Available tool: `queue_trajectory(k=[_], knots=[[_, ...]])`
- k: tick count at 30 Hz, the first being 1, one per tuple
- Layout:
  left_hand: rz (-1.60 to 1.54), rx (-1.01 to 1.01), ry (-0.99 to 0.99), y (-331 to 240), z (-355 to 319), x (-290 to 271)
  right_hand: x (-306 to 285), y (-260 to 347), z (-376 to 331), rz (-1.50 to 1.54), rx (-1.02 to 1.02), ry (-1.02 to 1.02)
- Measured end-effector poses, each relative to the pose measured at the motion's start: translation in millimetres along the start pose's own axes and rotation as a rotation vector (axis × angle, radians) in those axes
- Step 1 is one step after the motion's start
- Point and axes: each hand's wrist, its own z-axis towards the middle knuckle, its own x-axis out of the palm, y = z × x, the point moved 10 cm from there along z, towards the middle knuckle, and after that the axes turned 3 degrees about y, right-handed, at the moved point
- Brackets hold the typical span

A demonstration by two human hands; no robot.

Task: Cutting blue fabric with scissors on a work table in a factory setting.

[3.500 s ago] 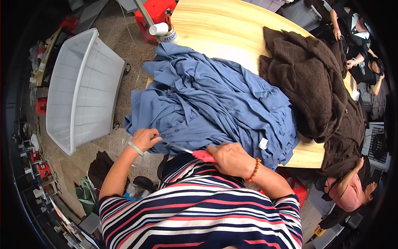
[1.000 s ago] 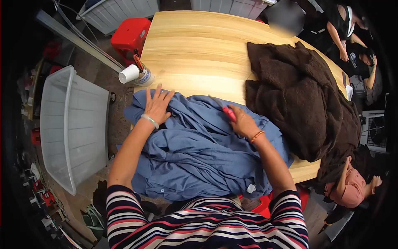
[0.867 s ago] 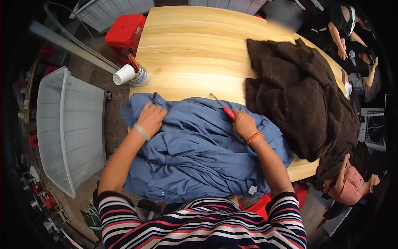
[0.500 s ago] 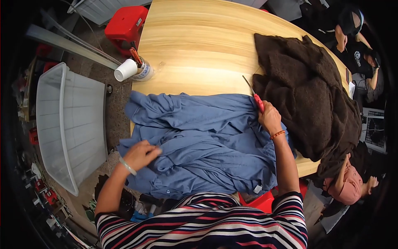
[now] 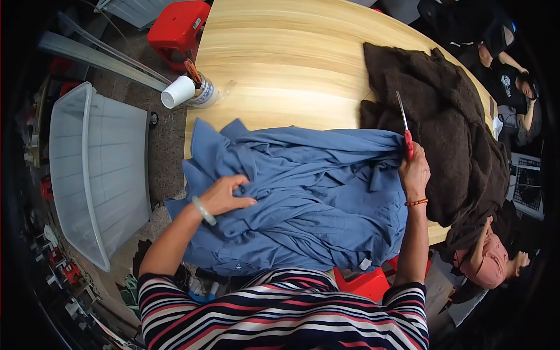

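**Right hand (image 5: pixel 415 175) closed round a red-handled tool (image 5: pixel 408 146), left hand (image 5: pixel 224 195) part-open over the blue garment (image 5: pixel 326 219)**

The garment lies rumpled on the near part of the wooden table (image 5: pixel 280 70), between the two hands and under the left one. Above its left half, the left hand has thumb and fingers apart in a loose curve, holding nothing visible; blur hides whether the fingertips touch the cloth. At the garment's right edge, the right hand grips the tool's handle, the slim metal end pointing away from the person. The garment's far edge runs right up to these fingers; whether they pinch it too cannot be told. Right of the garment is a heap of brown cloth (image 5: pixel 455 151); beyond its far left corner, a white cup (image 5: pixel 178 92) touches a jar (image 5: pixel 205 94). Left of it, well apart, stands a large grey bin (image 5: pixel 119 175).
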Motion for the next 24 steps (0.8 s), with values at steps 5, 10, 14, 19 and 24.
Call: queue_trajectory(k=[5,10,14,19,24], knots=[[-0.314,-0.211,-0.146,53,0,7,40,-4,-17,-0.028,-0.082,0.199],[0.43,-0.003,-0.685,0,5,-22,19,59,-37,0.126,-0.216,0.197],[0.67,0.147,-0.742,-41,1,-11,12,96,-55,0.236,-0.345,0.287],[0.217,0.252,-0.701,-24,10,-12,21,128,-74,0.285,-0.459,0.409],[-0.066,0.17,-0.394,-9,-36,26,37,133,-56,0.313,-0.501,0.435]])
